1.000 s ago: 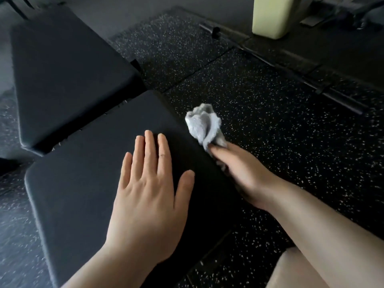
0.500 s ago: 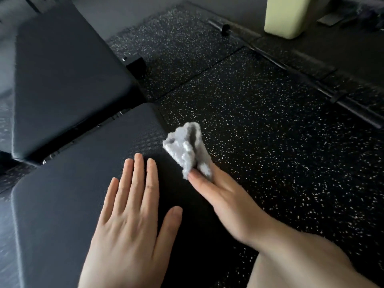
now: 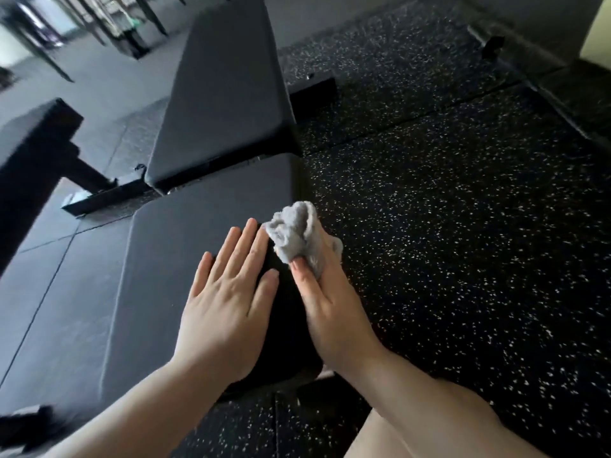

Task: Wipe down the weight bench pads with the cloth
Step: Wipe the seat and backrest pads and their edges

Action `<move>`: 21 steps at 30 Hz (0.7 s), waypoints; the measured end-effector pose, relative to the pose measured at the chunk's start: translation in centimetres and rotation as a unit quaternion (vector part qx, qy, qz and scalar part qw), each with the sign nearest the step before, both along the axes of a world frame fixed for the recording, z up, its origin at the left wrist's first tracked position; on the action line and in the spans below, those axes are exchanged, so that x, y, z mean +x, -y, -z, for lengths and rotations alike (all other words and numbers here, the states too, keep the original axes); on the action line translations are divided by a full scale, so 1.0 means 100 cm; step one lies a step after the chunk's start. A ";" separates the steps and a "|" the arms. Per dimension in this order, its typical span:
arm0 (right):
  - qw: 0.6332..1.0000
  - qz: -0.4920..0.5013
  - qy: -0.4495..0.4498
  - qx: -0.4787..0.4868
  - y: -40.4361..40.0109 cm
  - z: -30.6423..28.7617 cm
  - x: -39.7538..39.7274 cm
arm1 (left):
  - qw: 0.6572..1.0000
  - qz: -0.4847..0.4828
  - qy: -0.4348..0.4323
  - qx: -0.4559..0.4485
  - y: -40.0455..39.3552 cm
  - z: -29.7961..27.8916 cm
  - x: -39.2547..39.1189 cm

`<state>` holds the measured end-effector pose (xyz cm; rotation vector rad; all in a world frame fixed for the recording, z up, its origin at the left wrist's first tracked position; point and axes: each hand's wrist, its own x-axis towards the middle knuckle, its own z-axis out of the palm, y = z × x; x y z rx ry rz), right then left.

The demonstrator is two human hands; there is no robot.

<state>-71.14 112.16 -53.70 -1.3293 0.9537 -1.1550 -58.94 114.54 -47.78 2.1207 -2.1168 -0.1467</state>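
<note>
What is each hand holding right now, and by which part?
The right hand pinches the bunched grey cloth at its lower end, thumb on top. The left hand holds nothing; it lies flat on the seat pad.

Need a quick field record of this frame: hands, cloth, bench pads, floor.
left hand: flat, fingers straight, resting on the seat pad
right hand: grips the cloth at the pad's right edge
cloth: grey, bunched, sticking up past the fingers
seat pad: black, nearest the camera
back pad: black, beyond the seat pad, narrow gap between them
floor: black speckled rubber to the right of the bench
</note>
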 end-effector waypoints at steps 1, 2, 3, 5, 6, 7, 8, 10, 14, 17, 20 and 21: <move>1.000 -0.011 0.012 -0.002 -0.014 0.004 -0.002 | 1.000 -0.011 -0.001 0.002 0.000 0.000 -0.002; 0.999 -0.018 0.026 -0.002 -0.029 0.005 -0.003 | 1.000 -0.017 -0.007 0.003 0.000 -0.001 -0.003; 0.999 -0.022 0.040 0.003 -0.040 0.008 -0.004 | 1.000 -0.020 -0.012 0.003 -0.001 -0.001 -0.004; 0.998 -0.031 0.044 0.016 -0.039 0.008 -0.005 | 0.999 -0.027 -0.021 -0.003 -0.003 -0.001 -0.005; 0.999 -0.031 0.030 0.017 -0.028 0.008 -0.004 | 0.999 -0.033 -0.027 -0.010 -0.004 -0.001 -0.005; 1.000 -0.026 0.010 0.013 -0.013 0.008 -0.001 | 0.999 -0.036 -0.033 -0.018 -0.005 0.000 -0.005; 1.000 -0.020 -0.009 0.012 0.005 0.007 0.001 | 0.998 -0.037 -0.039 -0.027 -0.005 0.000 -0.005; 1.000 -0.001 -0.018 0.022 0.036 0.003 0.007 | 0.997 -0.035 -0.051 -0.041 -0.005 0.001 -0.005; 0.999 0.000 0.012 0.035 0.015 0.007 0.004 | 0.996 -0.035 -0.059 -0.060 -0.003 0.001 -0.002; 0.995 -0.025 0.086 0.041 -0.026 0.010 -0.004 | 0.995 -0.035 -0.068 -0.071 -0.002 0.001 -0.003; 0.995 -0.020 0.077 0.054 -0.021 0.010 -0.001 | 0.994 -0.038 -0.074 -0.077 -0.004 0.002 -0.004; 0.997 -0.012 0.059 0.055 -0.012 0.009 0.002 | 0.993 -0.039 -0.075 -0.077 -0.003 0.002 -0.004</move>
